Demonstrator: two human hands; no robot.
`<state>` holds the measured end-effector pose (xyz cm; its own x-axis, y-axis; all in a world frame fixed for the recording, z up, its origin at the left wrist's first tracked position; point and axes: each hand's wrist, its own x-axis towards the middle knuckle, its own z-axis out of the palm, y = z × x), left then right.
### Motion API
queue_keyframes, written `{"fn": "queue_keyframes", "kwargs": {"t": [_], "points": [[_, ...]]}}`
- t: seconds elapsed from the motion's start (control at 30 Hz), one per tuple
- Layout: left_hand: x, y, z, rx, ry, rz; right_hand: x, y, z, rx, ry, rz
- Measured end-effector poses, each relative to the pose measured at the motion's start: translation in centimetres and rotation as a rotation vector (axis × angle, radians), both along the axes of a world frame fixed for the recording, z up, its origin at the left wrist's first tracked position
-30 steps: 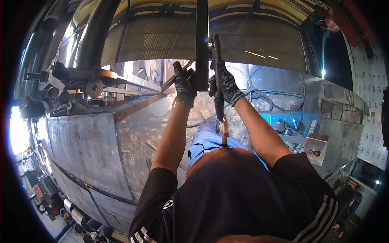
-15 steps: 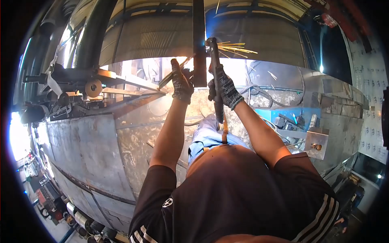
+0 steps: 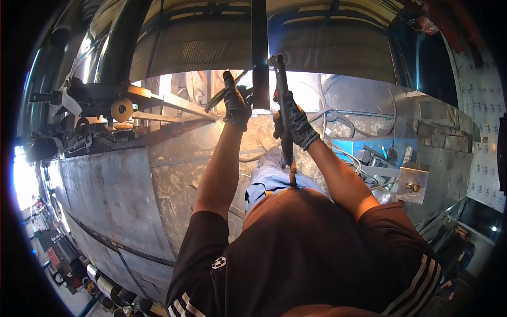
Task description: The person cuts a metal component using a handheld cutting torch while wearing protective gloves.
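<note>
My right hand [image 3: 297,124], in a knitted grey glove, is wrapped around a dark welding torch [image 3: 285,112]. The torch stands nearly upright in view, its head just right of a long dark steel bar [image 3: 260,37]. No arc or sparks show at its tip. To the left of that bar is my gloved left hand [image 3: 236,105], thumb pointing up and fingers curled. A thin metal bar [image 3: 244,73] runs slantwise behind the thumb towards the dark steel bar, and the hand appears closed on it. The fingers' exact hold is partly hidden.
A machine with a round disc [image 3: 122,110] and a projecting metal beam [image 3: 185,104] stands at the left. Grey sheet-metal panels [image 3: 113,195] lie below it. Cables [image 3: 343,122] and a blue tray of tools [image 3: 364,150] are at the right, near a metal box [image 3: 412,183].
The bright arc and the orange sparks at the torch head have gone out. The dark steel bar has shifted slightly upward in view, and the torch slightly down. Both hands keep their holds.
</note>
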<state>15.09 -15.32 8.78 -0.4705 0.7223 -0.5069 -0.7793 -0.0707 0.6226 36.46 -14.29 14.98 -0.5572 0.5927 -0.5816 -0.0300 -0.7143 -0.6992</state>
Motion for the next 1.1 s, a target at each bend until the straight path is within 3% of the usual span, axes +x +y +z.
{"fn": "queue_keyframes", "kwargs": {"t": [0.03, 0.07, 0.13, 0.2, 0.27, 0.3, 0.37, 0.43, 0.5, 0.6, 0.7, 0.73, 0.8, 0.87, 0.9, 0.97, 1.0, 1.07, 1.1], "points": [[-0.4, 0.8, 0.8, -0.002, -0.004, -0.011, 0.1, -0.2, 0.0, 0.002, -0.021, 0.001], [-1.2, 2.7, 4.0, -0.239, -0.291, 0.107, 0.4, -0.3, -0.8, 0.002, -0.021, 0.001], [-1.3, 3.0, 3.8, -0.477, -0.578, 0.224, 1.1, -0.6, -2.9, 0.169, -0.100, 0.099], [-0.1, 0.0, -1.8, -0.268, 0.200, 0.084, 1.3, -0.7, -2.5, 0.065, -0.095, 0.068], [1.1, -1.2, 2.0, -0.196, 0.291, 0.115, 1.8, -1.1, -2.4, -0.040, -0.088, 0.029], [0.4, -1.8, 2.2, -0.237, 0.315, -0.003, 2.3, -1.3, -2.4, 0.244, -0.118, 0.148], [1.1, -1.3, 3.6, -0.197, 0.387, 0.052, 2.3, -1.1, -0.3, 0.042, -0.051, 0.194], [1.7, -0.5, 4.3, -0.053, 0.390, 0.176, 2.7, -1.4, -0.1, 0.042, -0.006, 0.138], [-0.5, 0.2, 1.2, 0.008, 0.348, 0.124, 3.2, -1.5, 0.8, 0.080, 0.005, 0.123], [-3.1, 0.5, -1.0, -0.101, 0.183, -0.094, 4.0, -1.2, 1.2, 0.223, 0.029, 0.049], [-4.0, -1.6, -1.6, 0.017, 0.311, -0.174, 3.6, -1.3, 2.7, 0.330, 0.060, -0.012], [-3.2, -3.8, -2.4, 0.024, 0.598, -0.273, 4.2, -1.7, 5.6, 0.304, 0.128, 0.009], [0.7, -8.2, 1.3, 0.068, 0.916, -0.390, 6.3, -2.8, 10.9, 0.312, 0.214, -0.004], [6.7, -14.8, 9.1, 0.203, 0.634, -0.581, 6.9, -3.7, 14.0, 0.425, 0.282, 0.290], [7.4, -16.9, 8.7, 0.213, 0.569, -0.632, 4.3, -4.0, 12.2, 0.970, 0.254, 0.130], [8.3, -20.2, 7.2, 0.212, 0.477, -0.725, -1.9, -3.9, 11.0, 1.527, 0.214, -0.087], [8.4, -21.5, 6.3, 0.206, 0.451, -0.768, -2.8, -4.6, 13.7, 1.213, 0.190, 0.195], [10.8, -22.5, 9.4, 0.223, 0.358, -0.785, -3.3, -6.5, 17.2, 0.539, 0.147, 0.719], [11.7, -22.7, 10.2, 0.111, 0.559, -0.651, -4.2, -7.1, 15.6, 0.556, 0.161, 0.716]]}}
